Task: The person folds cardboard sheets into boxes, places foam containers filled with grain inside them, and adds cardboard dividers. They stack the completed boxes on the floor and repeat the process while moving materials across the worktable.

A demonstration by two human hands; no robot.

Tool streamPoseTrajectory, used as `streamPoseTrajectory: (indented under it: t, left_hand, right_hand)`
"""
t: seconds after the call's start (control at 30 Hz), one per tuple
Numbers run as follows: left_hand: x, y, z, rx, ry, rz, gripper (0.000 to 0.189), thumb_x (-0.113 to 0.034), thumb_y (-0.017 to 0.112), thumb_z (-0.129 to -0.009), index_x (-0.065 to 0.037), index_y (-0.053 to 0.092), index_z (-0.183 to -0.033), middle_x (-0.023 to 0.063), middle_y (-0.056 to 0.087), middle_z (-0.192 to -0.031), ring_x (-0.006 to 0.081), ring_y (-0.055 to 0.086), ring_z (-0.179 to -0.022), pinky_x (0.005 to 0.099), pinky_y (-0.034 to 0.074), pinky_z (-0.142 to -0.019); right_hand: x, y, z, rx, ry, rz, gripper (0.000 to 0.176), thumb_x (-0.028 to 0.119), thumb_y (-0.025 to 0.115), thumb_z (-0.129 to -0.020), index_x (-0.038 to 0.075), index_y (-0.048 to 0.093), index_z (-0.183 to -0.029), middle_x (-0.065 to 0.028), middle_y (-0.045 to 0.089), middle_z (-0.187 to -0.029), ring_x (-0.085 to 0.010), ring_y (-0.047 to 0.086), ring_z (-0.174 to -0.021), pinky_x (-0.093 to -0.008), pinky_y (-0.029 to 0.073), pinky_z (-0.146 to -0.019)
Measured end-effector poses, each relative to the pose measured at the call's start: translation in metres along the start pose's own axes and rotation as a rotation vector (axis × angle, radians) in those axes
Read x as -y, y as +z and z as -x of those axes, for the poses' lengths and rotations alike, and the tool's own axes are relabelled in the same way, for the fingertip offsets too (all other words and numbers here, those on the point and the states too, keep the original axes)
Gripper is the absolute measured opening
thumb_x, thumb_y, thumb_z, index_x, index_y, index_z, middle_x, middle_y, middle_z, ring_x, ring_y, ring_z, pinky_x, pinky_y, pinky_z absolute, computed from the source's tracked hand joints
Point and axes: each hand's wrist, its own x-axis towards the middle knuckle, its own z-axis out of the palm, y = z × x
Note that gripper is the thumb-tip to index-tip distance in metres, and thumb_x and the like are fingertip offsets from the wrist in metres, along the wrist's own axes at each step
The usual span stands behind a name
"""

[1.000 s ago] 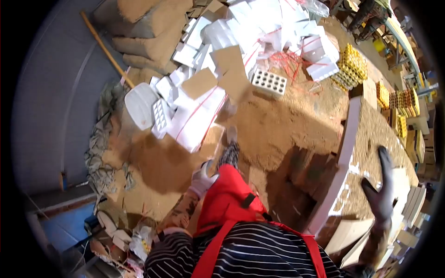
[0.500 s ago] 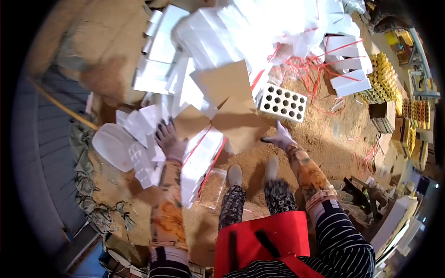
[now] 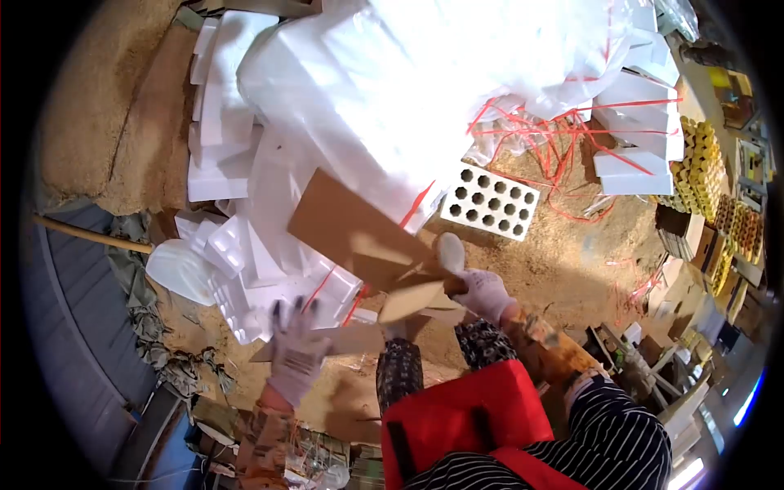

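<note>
A brown cardboard box (image 3: 359,233) with its flaps folded out is tilted in front of my legs. My right hand (image 3: 487,296), in a pale glove, has its fingers closed at the box's right edge. My left hand (image 3: 297,363), gloved too, is spread with its dark fingertips apart. It overlaps a low cardboard flap (image 3: 355,339) at the box's near left side. Beyond the box lies a white foam tray (image 3: 490,202) with rows of dark round holes.
White foam pieces wrapped in clear plastic (image 3: 351,82) are heaped ahead. Tangled red straps (image 3: 559,151) lie beside white boxes (image 3: 633,171). Yellow egg trays (image 3: 698,159) are stacked at the right. A white plastic container (image 3: 181,271) sits at left on the sawdust-like floor.
The cardboard box has turned and come closer to my body. My right hand has closed on its edge; my left hand has drawn back toward me. My view has shifted.
</note>
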Motion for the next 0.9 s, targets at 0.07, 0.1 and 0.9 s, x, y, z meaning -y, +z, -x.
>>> streamPoseTrajectory:
  t: [0.07, 0.1, 0.9]
  left_hand:
    - [-0.032, -0.054, -0.010, 0.049, 0.173, 0.090, 0.016, -0.027, 0.054, -0.089, -0.017, 0.064, -0.096, 0.0173, 0.030, -0.159, 0.0377, 0.028, -0.147, 0.0630, 0.013, -0.119]
    - [-0.040, -0.067, -0.019, 0.013, 0.264, 0.049, 0.018, -0.027, 0.051, -0.090, -0.017, 0.064, -0.098, 0.0164, 0.026, -0.161, 0.0366, 0.026, -0.148, 0.0624, 0.014, -0.119]
    - [0.088, -0.108, -0.032, -0.832, -0.443, 2.391, 0.059, -0.014, 0.061, -0.095, -0.004, 0.037, -0.147, 0.0131, 0.044, -0.147, 0.0291, 0.047, -0.132, 0.0439, 0.043, -0.110]
  right_hand:
    - [0.024, -0.037, 0.041, 0.059, -0.056, 0.233, 0.032, 0.033, 0.063, -0.086, 0.020, 0.068, -0.115, -0.0128, 0.066, -0.118, -0.0302, 0.066, -0.101, -0.0446, 0.049, -0.090]
    - [0.040, -0.057, 0.057, 0.067, -0.059, 0.235, 0.032, 0.033, 0.063, -0.086, 0.020, 0.068, -0.115, -0.0128, 0.066, -0.118, -0.0302, 0.066, -0.101, -0.0446, 0.049, -0.090]
    - [0.328, -0.334, -0.066, 0.167, -0.725, -0.117, 0.059, 0.040, 0.056, -0.095, 0.004, 0.046, -0.141, -0.0220, 0.055, -0.135, -0.0362, 0.055, -0.121, -0.0449, 0.038, -0.107]
